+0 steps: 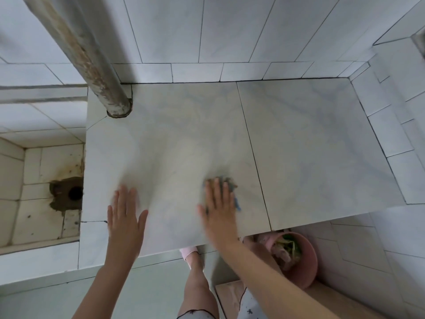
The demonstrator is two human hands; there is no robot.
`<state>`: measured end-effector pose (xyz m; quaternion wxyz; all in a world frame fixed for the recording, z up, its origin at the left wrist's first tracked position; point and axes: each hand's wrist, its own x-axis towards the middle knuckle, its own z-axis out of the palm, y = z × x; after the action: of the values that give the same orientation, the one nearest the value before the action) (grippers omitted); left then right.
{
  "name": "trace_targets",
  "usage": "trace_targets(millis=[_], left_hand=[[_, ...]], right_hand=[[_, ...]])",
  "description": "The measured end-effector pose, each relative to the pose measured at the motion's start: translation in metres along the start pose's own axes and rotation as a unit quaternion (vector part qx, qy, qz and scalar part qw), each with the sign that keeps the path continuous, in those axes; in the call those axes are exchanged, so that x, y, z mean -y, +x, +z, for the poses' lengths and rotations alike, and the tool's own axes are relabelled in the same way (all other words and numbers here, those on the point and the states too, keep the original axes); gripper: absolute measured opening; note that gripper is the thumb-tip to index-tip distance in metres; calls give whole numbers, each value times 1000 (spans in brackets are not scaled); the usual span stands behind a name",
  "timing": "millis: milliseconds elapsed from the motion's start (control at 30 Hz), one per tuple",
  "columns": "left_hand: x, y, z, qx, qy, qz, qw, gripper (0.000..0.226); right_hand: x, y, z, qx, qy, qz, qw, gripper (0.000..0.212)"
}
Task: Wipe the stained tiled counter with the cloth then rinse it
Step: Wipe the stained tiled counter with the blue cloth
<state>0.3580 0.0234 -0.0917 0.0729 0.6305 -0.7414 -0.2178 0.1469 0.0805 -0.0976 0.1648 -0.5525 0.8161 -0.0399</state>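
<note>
The tiled counter (299,139) is pale marble-look tile with a yellowish stained patch across its left and middle part. My right hand (219,212) lies flat with straight fingers on a blue-grey cloth (232,188), pressing it onto the counter near the front edge. Most of the cloth is hidden under the hand; only its edges show beyond the fingers. My left hand (125,217) rests flat on the counter to the left, fingers spread, holding nothing. Both hands look slightly blurred.
A worn vertical pipe (92,63) meets the counter at its back left corner. A tiled basin with a drain hole (74,193) lies below on the left. Under the counter's front right stands a pink bin (305,263) with scraps. Tiled walls enclose the back and right.
</note>
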Motion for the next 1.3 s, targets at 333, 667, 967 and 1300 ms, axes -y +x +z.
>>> trace_targets(millis=[333, 667, 967, 1300], left_hand=[[9, 4, -4, -11, -17, -9, 1000, 59], [13, 8, -5, -6, -18, -8, 1000, 62], [14, 16, -5, -7, -17, 1, 1000, 61], [14, 53, -14, -30, -19, -16, 999, 60]], right_hand=[[30, -34, 10, 15, 46, -178, 983, 53], [37, -18, 19, 21, -19, -168, 985, 49], [-60, 104, -27, -43, -21, 100, 994, 59], [75, 47, 19, -22, -1, -230, 973, 48]])
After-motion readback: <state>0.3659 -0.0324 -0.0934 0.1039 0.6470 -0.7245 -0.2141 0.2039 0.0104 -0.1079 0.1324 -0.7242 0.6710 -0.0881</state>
